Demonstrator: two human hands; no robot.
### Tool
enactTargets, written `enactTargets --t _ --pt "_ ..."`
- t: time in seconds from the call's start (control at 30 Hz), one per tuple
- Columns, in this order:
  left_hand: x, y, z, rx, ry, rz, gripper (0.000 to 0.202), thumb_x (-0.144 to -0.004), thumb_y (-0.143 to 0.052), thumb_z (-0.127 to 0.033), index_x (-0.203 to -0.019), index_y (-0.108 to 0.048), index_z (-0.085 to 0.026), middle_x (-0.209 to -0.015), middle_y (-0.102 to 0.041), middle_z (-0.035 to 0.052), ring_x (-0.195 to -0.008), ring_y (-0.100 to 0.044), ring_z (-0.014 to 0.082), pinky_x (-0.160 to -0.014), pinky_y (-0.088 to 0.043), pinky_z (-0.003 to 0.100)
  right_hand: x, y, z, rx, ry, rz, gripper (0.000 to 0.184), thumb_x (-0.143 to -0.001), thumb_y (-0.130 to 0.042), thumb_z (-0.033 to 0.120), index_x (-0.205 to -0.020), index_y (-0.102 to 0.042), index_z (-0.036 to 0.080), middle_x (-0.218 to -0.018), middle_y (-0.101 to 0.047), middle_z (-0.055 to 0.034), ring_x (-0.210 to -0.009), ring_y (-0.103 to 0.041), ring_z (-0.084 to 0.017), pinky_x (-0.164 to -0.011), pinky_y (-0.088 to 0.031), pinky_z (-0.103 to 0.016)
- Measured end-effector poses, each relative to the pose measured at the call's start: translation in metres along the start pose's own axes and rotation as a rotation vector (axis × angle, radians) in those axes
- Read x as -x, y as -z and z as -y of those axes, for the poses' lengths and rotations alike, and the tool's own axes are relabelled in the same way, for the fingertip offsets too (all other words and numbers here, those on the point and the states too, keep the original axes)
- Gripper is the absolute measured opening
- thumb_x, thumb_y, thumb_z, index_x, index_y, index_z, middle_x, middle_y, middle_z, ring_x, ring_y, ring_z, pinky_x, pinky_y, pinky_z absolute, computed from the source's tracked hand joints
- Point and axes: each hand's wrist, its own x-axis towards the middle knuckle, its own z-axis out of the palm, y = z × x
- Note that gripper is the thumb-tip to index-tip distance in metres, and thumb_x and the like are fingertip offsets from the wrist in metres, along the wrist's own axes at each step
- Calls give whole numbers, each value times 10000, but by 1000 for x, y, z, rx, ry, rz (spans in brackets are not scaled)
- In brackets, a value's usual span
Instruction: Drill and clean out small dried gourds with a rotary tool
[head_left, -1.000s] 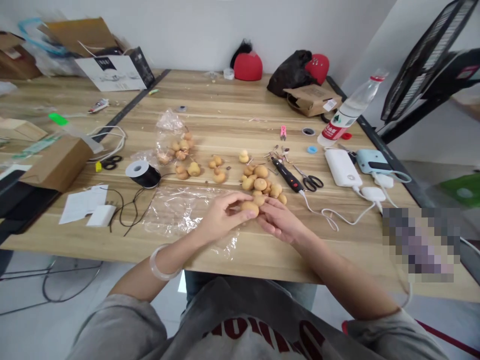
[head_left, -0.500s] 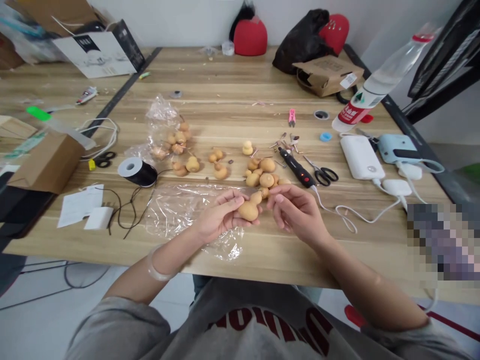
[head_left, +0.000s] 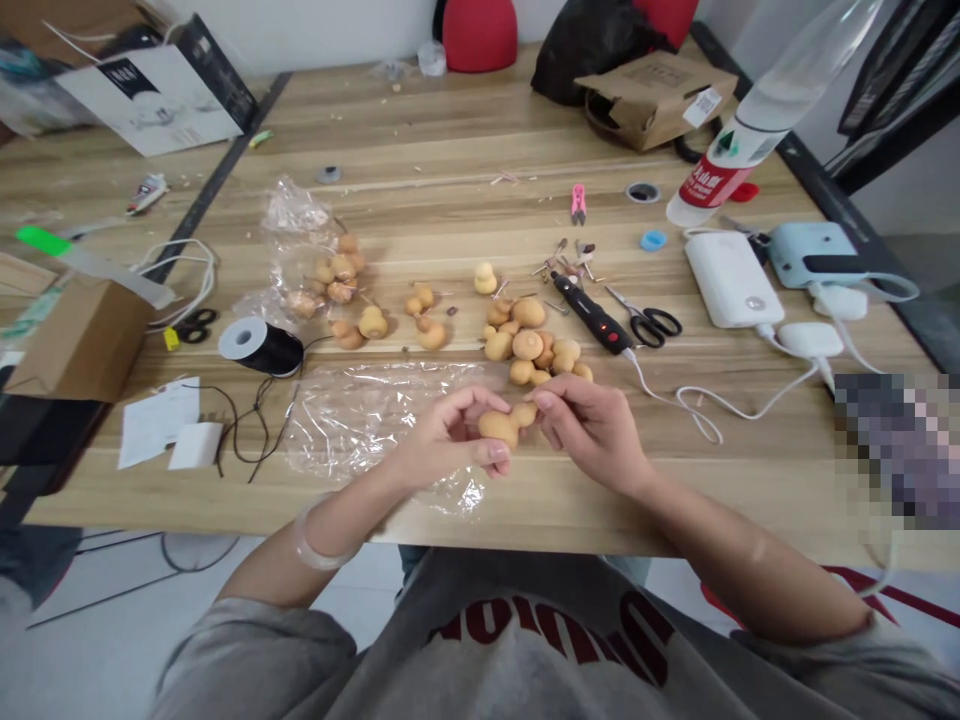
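Note:
A small tan bottle gourd point(head_left: 498, 428) is held over the front of the table, tilted with its narrow end to the right. My left hand point(head_left: 454, 440) is closed round its wide end, thumb below and fingers above. With thumb and fingertips, my right hand point(head_left: 589, 425) pinches the gourd's narrow tip. Just beyond the hands lies a pile of small gourds point(head_left: 528, 345). A rotary tool point(head_left: 592, 315) with a lit red button lies to the right of the pile, its white cable trailing right. Under my left hand is a clear plastic sheet point(head_left: 352, 420).
More gourds point(head_left: 341, 270) sit in a clear bag at left, near a black cord spool point(head_left: 262, 346). Scissors point(head_left: 654, 325), pink pliers point(head_left: 578, 203) and a white power bank point(head_left: 733, 280) lie at right. A tall water bottle point(head_left: 709, 190) stands behind them.
The gourd has turned from slanting upward to lying more level. My left thumb has moved from its top to below it. My right fingers have closed on its narrow tip. The view has shifted slightly.

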Motion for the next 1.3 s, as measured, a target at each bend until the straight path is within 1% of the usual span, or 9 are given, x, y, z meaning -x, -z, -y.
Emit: enactTargets --t 0.2,0.47,0.57,0.67,0.87,0.97,1.07,1.17,1.3 --pt "2 1 -2 40 -7 49 381 -759 -796 -330 -1001 -545 -177 -738 -688 2 -530 -645 95 -464 -511 184 -4 2 8 75 106 117 331 -1016 -406 286 -719 -524 197 -537 -533 27 -485 -458 -84 -510 -384 -240" --pt "1 1 0 128 -80 203 318 -808 -752 -326 -1020 -548 -205 -746 -693 -4 -499 -608 76 -442 -476 172 3 -3 10 -406 -101 175 418 -1011 -416 454 -686 -482 200 -599 -606 -11 -408 -373 -57 -380 -290 -208" --pt "1 1 0 132 -48 188 348 -789 -767 -349 -1010 -544 -198 -783 -699 13 -483 -597 74 -434 -471 180 3 -6 10 -460 -144 181 426 -997 -433 486 -683 -476 201 -610 -609 -11 -394 -363 -51 -361 -269 -202" --pt "1 2 -1 125 -40 161 370 -778 -772 -370 -1010 -542 -195 -765 -686 6 -472 -587 71 -424 -465 177 2 -4 11 -366 -116 149 423 -1011 -405 462 -688 -484 200 -581 -570 5 -412 -386 -58 -386 -313 -205" --pt "3 1 -3 31 -69 129 326 -794 -758 -318 -1001 -545 -184 -812 -704 17 -495 -607 69 -441 -501 172 -2 3 11 -10 161 188 306 -1004 -462 279 -721 -542 195 -574 -537 36 -493 -436 -67 -485 -351 -209" --pt "5 1 -3 -57 -61 84 324 -783 -763 -269 -992 -532 -179 -800 -702 13 -513 -626 82 -460 -529 185 -5 8 11 168 271 179 320 -993 -487 273 -686 -538 200 -585 -530 24 -530 -456 -86 -513 -349 -231" --pt "4 1 -4 -43 -92 80 330 -778 -758 -245 -971 -497 -190 -859 -713 26 -528 -640 89 -453 -523 189 -13 26 11 331 275 105 335 -975 -523 360 -680 -543 203 -623 -565 -5 -577 -499 -118 -558 -375 -263" --pt "0 3 -8 46 -109 11 358 -755 -758 -249 -907 -436 -208 -902 -708 23 -539 -647 98 -447 -508 198 -25 63 -1 582 85 -236 296 -953 -545 392 -724 -573 207 -663 -578 -26 -596 -497 -147 -588 -361 -299" --pt "-4 5 -13 112 -60 -142 396 -687 -719 -195 -848 -358 -221 -841 -676 -2 -617 -673 127 -482 -515 217 -37 120 -46 709 -91 -400 133 -851 -664 213 -733 -604 208 -689 -554 -29 -641 -475 -157 -677 -345 -335"
